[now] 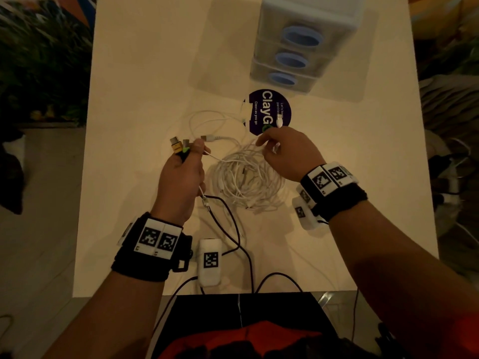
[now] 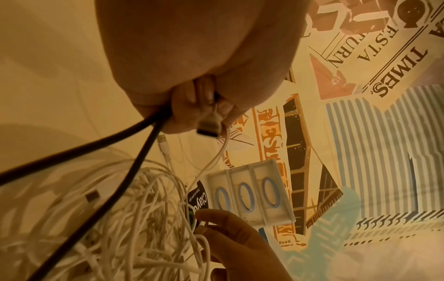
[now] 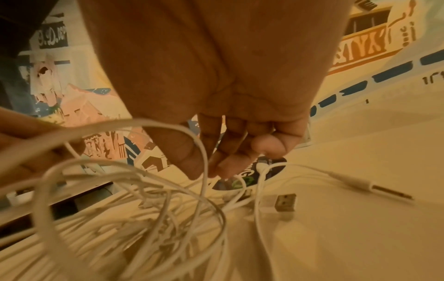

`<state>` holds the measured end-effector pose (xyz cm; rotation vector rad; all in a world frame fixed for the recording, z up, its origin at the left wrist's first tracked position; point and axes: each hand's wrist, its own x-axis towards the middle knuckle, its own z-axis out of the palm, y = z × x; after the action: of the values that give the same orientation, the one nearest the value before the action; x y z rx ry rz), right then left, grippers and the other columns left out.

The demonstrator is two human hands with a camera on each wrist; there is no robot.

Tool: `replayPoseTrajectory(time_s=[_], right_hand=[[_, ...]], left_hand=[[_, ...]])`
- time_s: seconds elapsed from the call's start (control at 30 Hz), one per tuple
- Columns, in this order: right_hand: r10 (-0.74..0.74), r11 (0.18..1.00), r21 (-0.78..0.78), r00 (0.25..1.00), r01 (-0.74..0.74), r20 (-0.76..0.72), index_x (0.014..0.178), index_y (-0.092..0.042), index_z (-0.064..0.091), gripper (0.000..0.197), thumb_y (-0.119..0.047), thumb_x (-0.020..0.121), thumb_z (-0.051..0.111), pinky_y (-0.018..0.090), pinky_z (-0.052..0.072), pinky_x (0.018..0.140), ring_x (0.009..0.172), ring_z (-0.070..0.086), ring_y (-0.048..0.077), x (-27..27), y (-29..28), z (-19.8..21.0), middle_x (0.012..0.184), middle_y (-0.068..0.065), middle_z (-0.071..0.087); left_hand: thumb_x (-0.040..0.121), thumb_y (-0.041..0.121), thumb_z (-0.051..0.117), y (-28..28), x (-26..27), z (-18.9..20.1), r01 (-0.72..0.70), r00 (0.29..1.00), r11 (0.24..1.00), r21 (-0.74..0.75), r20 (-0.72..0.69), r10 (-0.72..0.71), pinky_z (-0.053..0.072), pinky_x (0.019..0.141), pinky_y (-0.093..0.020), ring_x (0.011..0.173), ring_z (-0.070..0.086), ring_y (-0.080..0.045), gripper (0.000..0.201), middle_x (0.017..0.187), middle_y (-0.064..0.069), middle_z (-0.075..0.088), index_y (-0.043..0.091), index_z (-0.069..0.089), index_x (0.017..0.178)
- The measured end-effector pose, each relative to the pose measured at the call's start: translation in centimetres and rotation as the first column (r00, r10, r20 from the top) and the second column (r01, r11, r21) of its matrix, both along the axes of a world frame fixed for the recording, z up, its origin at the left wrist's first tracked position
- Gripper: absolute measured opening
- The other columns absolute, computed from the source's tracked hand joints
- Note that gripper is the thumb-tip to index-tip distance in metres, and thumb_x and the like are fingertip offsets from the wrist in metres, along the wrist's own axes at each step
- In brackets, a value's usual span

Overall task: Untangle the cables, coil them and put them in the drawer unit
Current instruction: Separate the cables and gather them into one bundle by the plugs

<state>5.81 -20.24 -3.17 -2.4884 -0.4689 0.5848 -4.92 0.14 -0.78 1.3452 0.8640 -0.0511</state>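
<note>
Cables, white point(image 1: 246, 180), lie in a loose tangled heap at table point(image 1: 145, 73) centre, between the two hands. Head view: left hand point(image 1: 181, 177), at 9 o'clock of the heap, has its fingers curled round a bundle of connector ends point(image 1: 181, 146) — one yellow, one green-tipped, metal plugs pointing to 12 o'clock. Black cable point(image 1: 228, 218) trails out of this grip toward 6 o'clock and past the table edge. Right hand point(image 1: 287, 154), at 1 o'clock of the heap, pinches white strands with its fingertips; a white USB plug point(image 1: 279, 120) sticks up just above it. Drawer unit point(image 1: 305, 45), three stacked drawers with blue ring handles, stands at 12 to 1 o'clock, well apart from the heap. Round dark sticker point(image 1: 261, 110) sits on the table between unit and heap.

Left wrist view: left hand's fingers point(image 2: 182, 106) close tightly on a metal plug point(image 2: 209, 125) and two black leads point(image 2: 134, 163). White tangle point(image 2: 134, 224) fills 6 to 8 o'clock. Drawer unit point(image 2: 250, 194) shows at 5 o'clock, all drawers closed.

Right wrist view: thumb and forefinger point(image 3: 190, 155) pinch one white strand point(image 3: 204, 171); the other fingers are curled loosely. A USB plug point(image 3: 286, 204) and a slim white jack plug point(image 3: 374, 188) rest on the table at 4 o'clock.
</note>
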Motion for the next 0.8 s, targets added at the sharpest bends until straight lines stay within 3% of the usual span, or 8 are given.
replayPoseTrajectory(time_s=[0.07, 0.13, 0.2, 0.27, 0.43, 0.53, 0.67, 0.8], right_hand=[[0.036, 0.995, 0.09, 0.999, -0.039, 0.038, 0.109, -0.028, 0.071, 0.018, -0.034, 0.095, 0.062, 0.038, 0.051, 0.087, 0.091, 0.056, 0.01, -0.5, -0.3, 0.8, 0.096, -0.013, 0.057], [0.153, 0.979, 0.125, 0.985, -0.162, 0.079, 0.107, -0.035, 0.073, 0.031, -0.058, 0.09, 0.061, 0.036, 0.048, 0.085, 0.096, 0.056, 0.009, -1.4, -0.3, 1.7, 0.101, -0.012, 0.058], [0.28, 0.957, 0.041, 0.953, -0.286, 0.115, 0.102, -0.039, 0.074, 0.041, -0.072, 0.084, 0.057, 0.039, 0.047, 0.089, 0.103, 0.056, 0.012, -2.1, -0.4, 1.8, 0.109, -0.009, 0.061], [0.288, 0.958, -0.034, 0.949, -0.286, 0.125, 0.093, -0.037, 0.074, 0.045, -0.076, 0.08, 0.054, 0.044, 0.048, 0.09, 0.103, 0.057, 0.015, -2.2, -0.9, 1.4, 0.11, -0.008, 0.062], [0.124, 0.986, 0.098, 0.989, -0.132, 0.076, 0.081, -0.031, 0.066, 0.024, -0.054, 0.075, 0.061, 0.047, 0.049, 0.088, 0.095, 0.059, 0.022, -2.5, -3.4, 0.6, 0.101, -0.001, 0.062], [0.085, 0.992, 0.086, 0.996, -0.087, 0.036, 0.09, -0.033, 0.066, 0.025, -0.05, 0.073, 0.063, 0.047, 0.049, 0.087, 0.093, 0.058, 0.019, -2.8, -4.3, 0.6, 0.097, -0.004, 0.06], [0.034, 0.996, 0.082, 0.999, -0.036, 0.027, 0.105, -0.029, 0.07, 0.028, -0.029, 0.078, 0.069, 0.043, 0.05, 0.088, 0.094, 0.059, 0.017, -3.0, -5.0, 0.1, 0.098, -0.006, 0.061], [-0.002, 1.0, -0.021, 1.0, 0.002, 0.009, 0.101, -0.028, 0.076, 0.017, -0.027, 0.088, 0.065, 0.046, 0.05, 0.088, 0.096, 0.062, 0.025, -3.1, -5.2, -0.6, 0.1, 0.002, 0.064]], left_hand=[[0.105, 0.04, 0.055, 0.0, -0.1, 0.0, 0.015, 1.0, 1.0, 0.0, 0.015, -0.015, 0.03, 0.048, -0.027, 0.044, 0.031, -0.007, 0.026, 0.05, 0.013, 0.034, 0.021, 0.068, 0.091], [0.104, 0.04, 0.056, -0.1, -0.1, 0.1, 0.025, 0.999, 1.0, -0.003, 0.03, -0.025, 0.03, 0.047, -0.026, 0.045, 0.03, -0.008, 0.026, 0.051, 0.012, 0.033, 0.021, 0.068, 0.092], [0.104, 0.04, 0.055, -0.3, -0.1, 0.2, 0.037, 0.998, 0.999, 0.001, 0.046, -0.037, 0.029, 0.045, -0.024, 0.044, 0.028, -0.007, 0.026, 0.051, 0.012, 0.032, 0.021, 0.068, 0.092], [0.105, 0.039, 0.055, -0.4, 0.0, 0.4, 0.033, 0.998, 0.999, 0.006, 0.058, -0.033, 0.029, 0.043, -0.022, 0.042, 0.027, -0.007, 0.026, 0.05, 0.012, 0.03, 0.022, 0.068, 0.091], [0.106, 0.037, 0.054, -0.4, 0.2, 0.8, -0.031, 0.996, 0.999, -0.015, 0.077, 0.032, 0.027, 0.041, -0.021, 0.044, 0.023, -0.008, 0.025, 0.05, 0.01, 0.027, 0.023, 0.068, 0.09], [0.105, 0.036, 0.055, -0.3, 0.2, 1.1, -0.052, 0.995, 0.998, -0.035, 0.088, 0.055, 0.026, 0.042, -0.022, 0.047, 0.021, -0.009, 0.024, 0.053, 0.009, 0.026, 0.023, 0.067, 0.089], [0.105, 0.037, 0.055, -0.5, 0.3, 1.2, -0.066, 0.993, 0.996, -0.059, 0.097, 0.072, 0.026, 0.042, -0.023, 0.047, 0.021, -0.008, 0.024, 0.054, 0.009, 0.027, 0.023, 0.066, 0.089], [0.105, 0.038, 0.054, -0.7, 0.3, 1.3, -0.057, 0.993, 0.997, -0.055, 0.098, 0.062, 0.026, 0.043, -0.023, 0.05, 0.02, -0.009, 0.025, 0.055, 0.009, 0.026, 0.024, 0.067, 0.089]])
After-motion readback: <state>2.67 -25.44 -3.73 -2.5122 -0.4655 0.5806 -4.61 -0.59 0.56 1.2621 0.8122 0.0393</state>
